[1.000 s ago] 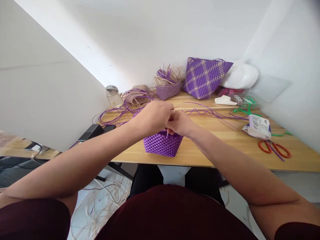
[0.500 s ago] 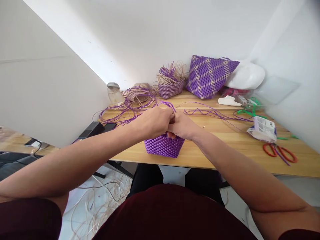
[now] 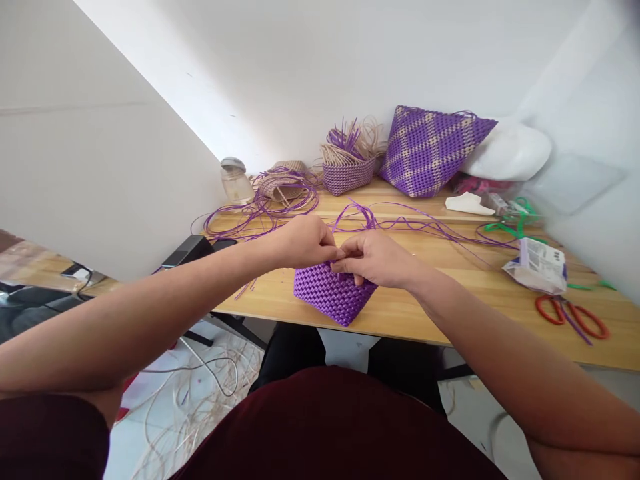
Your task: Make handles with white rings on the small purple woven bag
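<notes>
White wall (image 3: pixel 300 60) at back, wooden worktop (image 3: pixel 425 310) in front; loose purple strands (image 3: pixel 369 215) run approx. 9 to 2 o'clock across it. Purple basket (image 3: pixel 333 295) nr ctr, tilted, one btm corner toward 6 o'clock.

L hand (image 3: pixel 306 240) reaches in from 8 o'clock, R hand (image 3: pixel 383 259) from 4. Fingers: L bent, thumb nearly closed agst them, gripping basket's top edge; R curled, small gap betw. thumb side & index side, also gripping top edge. Tips of both meet at rim.

Hidden: whatever sits betw. the tips; can't tell if a strand is pinched there. Most of rim & basket interior covered by hands. Dark flat object (image 3: pixel 225 245) at 10 o'clock partly behind L forearm. Scissors (image 3: pixel 593 324) at 3 o'clock: orange handles visible, blades hidden, prob. by packet (image 3: pixel 540 265). Both upper arms cut off by frame.

Edges: worktop front edge just beside basket's low corner, 6 o'clock; knees below. Room: wide stretch of worktop betw. basket and packet, 2 to 3 o'clock; L side tighter, black box (image 3: pixel 187 252) near forearm, 9 to 10 o'clock.
</notes>
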The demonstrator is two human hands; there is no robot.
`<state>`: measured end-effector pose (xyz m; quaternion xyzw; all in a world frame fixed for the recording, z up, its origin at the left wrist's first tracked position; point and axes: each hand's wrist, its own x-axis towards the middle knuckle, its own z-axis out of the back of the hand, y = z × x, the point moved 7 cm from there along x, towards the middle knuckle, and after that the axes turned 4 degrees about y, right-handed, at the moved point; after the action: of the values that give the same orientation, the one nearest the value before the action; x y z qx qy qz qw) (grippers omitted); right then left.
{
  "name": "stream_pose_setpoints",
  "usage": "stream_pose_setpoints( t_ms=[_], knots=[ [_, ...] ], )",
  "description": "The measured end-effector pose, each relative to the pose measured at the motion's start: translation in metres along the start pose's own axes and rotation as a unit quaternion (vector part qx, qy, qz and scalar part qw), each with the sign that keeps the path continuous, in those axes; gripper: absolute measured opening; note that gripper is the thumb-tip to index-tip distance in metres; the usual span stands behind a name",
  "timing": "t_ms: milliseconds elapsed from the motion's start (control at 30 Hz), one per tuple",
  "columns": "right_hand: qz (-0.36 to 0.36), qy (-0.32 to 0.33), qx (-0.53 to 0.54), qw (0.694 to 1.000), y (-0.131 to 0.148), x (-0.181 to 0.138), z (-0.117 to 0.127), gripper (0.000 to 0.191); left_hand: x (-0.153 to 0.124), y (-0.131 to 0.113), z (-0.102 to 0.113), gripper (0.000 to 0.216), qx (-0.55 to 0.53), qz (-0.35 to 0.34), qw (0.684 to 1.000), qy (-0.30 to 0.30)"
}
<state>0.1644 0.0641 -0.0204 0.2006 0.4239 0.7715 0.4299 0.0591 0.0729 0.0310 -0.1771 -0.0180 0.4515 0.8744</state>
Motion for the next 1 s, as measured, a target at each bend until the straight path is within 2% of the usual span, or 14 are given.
stream_pose_setpoints(
  t_ms=[67, 133, 233, 433, 533, 667, 800, 1000],
  knots=[
    [0.045, -0.050, -0.080, 0.995, 0.008, -0.004, 0.009, 0.013, 0.003, -0.002, -0.001, 0.031, -0.008, -0.002, 1.000, 0.019],
    [0.090, -0.100, -0.171, 0.976, 0.016, -0.010, 0.016, 0.010, 0.006, -0.004, -0.002, 0.030, -0.019, 0.002, 0.999, 0.034],
    [0.111, -0.127, -0.248, 0.954, 0.017, -0.019, 0.014, 0.012, 0.010, -0.003, -0.005, 0.028, -0.047, 0.021, 0.997, 0.055],
    [0.106, -0.183, -0.179, 0.961, -0.002, -0.045, 0.000, 0.009, 0.002, 0.013, -0.022, 0.026, -0.071, 0.058, 0.992, 0.093],
    [0.114, -0.181, -0.126, 0.969, -0.009, -0.053, -0.007, 0.013, -0.010, 0.020, -0.031, 0.026, -0.126, 0.066, 0.985, 0.094],
    [0.093, -0.163, -0.045, 0.981, -0.014, -0.054, -0.009, 0.014, -0.024, 0.021, -0.034, 0.026, -0.181, 0.066, 0.980, 0.040],
    [0.065, -0.149, 0.008, 0.987, -0.015, -0.052, -0.009, 0.017, -0.036, 0.014, -0.034, 0.025, -0.165, 0.076, 0.983, -0.021],
    [0.068, -0.213, 0.029, 0.974, -0.011, -0.056, -0.008, 0.010, -0.049, -0.010, -0.036, 0.018, -0.136, 0.042, 0.984, -0.107]
  ],
)
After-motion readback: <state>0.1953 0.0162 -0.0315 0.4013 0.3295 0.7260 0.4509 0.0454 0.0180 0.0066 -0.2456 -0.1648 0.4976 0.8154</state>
